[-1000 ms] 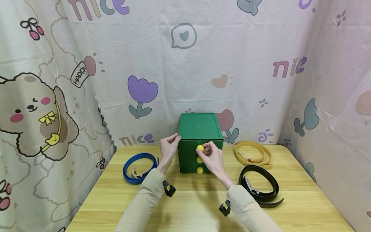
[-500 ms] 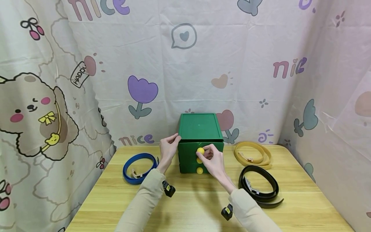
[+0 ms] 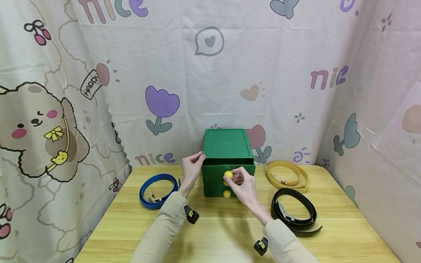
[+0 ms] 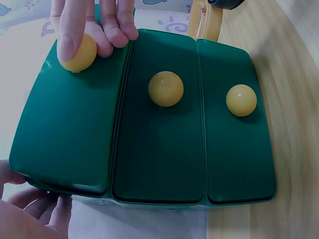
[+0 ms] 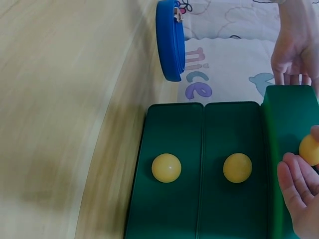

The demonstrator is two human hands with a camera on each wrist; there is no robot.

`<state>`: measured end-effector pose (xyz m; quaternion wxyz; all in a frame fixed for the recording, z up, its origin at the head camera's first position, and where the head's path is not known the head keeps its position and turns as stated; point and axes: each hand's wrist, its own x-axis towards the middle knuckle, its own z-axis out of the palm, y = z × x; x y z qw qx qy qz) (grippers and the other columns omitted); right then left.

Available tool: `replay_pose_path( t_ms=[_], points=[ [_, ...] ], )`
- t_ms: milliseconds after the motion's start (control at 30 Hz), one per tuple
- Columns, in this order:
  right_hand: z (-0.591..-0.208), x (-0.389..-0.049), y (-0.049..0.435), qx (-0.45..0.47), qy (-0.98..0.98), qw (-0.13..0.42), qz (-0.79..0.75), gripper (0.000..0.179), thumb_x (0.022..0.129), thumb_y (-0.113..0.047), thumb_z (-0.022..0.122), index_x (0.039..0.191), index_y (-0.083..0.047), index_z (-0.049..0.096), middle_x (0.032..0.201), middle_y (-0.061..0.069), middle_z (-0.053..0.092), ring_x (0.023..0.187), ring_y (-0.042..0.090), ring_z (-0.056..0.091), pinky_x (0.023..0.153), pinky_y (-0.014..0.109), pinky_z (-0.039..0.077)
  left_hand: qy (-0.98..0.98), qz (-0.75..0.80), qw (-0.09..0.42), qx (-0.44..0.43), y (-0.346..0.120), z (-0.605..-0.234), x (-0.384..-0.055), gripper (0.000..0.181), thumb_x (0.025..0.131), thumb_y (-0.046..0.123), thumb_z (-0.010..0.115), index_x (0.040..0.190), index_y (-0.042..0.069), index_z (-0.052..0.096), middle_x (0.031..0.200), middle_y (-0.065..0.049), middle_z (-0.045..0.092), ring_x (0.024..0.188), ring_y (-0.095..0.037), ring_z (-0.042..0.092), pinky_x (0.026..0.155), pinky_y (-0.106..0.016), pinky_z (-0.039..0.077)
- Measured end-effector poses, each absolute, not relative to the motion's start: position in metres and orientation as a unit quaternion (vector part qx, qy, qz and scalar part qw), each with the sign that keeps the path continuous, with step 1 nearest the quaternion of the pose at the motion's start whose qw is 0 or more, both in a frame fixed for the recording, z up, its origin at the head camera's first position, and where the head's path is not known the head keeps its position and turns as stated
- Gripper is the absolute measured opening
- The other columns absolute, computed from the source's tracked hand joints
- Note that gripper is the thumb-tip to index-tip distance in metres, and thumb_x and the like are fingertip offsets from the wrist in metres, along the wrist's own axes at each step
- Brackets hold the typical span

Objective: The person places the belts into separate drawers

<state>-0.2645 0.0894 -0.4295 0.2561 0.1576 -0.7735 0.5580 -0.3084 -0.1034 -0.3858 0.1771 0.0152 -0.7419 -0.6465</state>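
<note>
A green box of three stacked drawers stands at the back of the table, each drawer with a round yellow knob. My right hand pinches the top drawer's yellow knob between thumb and fingers. That top drawer juts out past the two lower fronts, and a dark gap shows under the box's lid. The middle knob and bottom knob are untouched. At the box's upper left front corner, my left hand holds the edge with its fingertips; the thumb's far contact is partly hidden.
A coiled blue belt lies left of the box. To the right are a coiled yellow belt and, nearer, a coiled black belt. A printed curtain hangs close behind the box.
The top drawer has slid out toward me with my right hand on its knob, widening the gap under the lid. My left hand has stayed at the corner.
</note>
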Motion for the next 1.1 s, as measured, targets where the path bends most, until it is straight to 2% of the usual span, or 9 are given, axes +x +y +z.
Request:
replay_pose_path(
  t_ms=[233,467,733,1100],
  points=[
    [-0.430,-0.260,0.094,0.184,-0.773,0.257,0.550,0.024,0.082,-0.016,0.084,0.097,-0.007,0.067,0.074,0.005,0.072,0.064,0.004,0.064,0.062,0.019,0.056,-0.743,-0.645,0.178,0.013,-0.104,-0.386,-0.308,0.031,0.094,0.021,0.068,0.123,0.009,0.074,0.123,-0.014,0.073,0.116,-0.029,0.069,0.102,-0.045,0.054],
    [-0.432,-0.257,0.096,0.196,-0.766,0.259,0.555,0.022,0.081,-0.016,0.085,0.095,-0.008,0.069,0.074,0.005,0.074,0.064,0.012,0.069,0.061,0.016,0.055,-0.743,-0.645,0.178,0.015,-0.104,-0.386,-0.306,0.031,0.094,0.021,0.068,0.123,0.010,0.074,0.123,-0.014,0.073,0.116,-0.029,0.069,0.102,-0.045,0.054],
    [-0.428,-0.250,0.096,0.204,-0.776,0.262,0.536,0.024,0.079,-0.003,0.083,0.097,0.004,0.068,0.075,0.015,0.075,0.063,0.028,0.071,0.058,0.020,0.056,-0.748,-0.641,0.174,0.017,-0.104,-0.385,-0.306,0.032,0.095,0.022,0.068,0.124,0.011,0.073,0.124,-0.014,0.073,0.117,-0.029,0.068,0.103,-0.046,0.053],
    [-0.407,-0.227,0.095,0.261,-0.758,0.288,0.523,0.022,0.077,0.004,0.082,0.094,0.007,0.068,0.072,0.016,0.075,0.059,0.026,0.071,0.056,0.020,0.056,-0.743,-0.649,0.166,0.015,-0.105,-0.385,-0.306,0.031,0.095,0.022,0.068,0.123,0.010,0.073,0.124,-0.014,0.072,0.116,-0.029,0.068,0.102,-0.044,0.054]
  ],
)
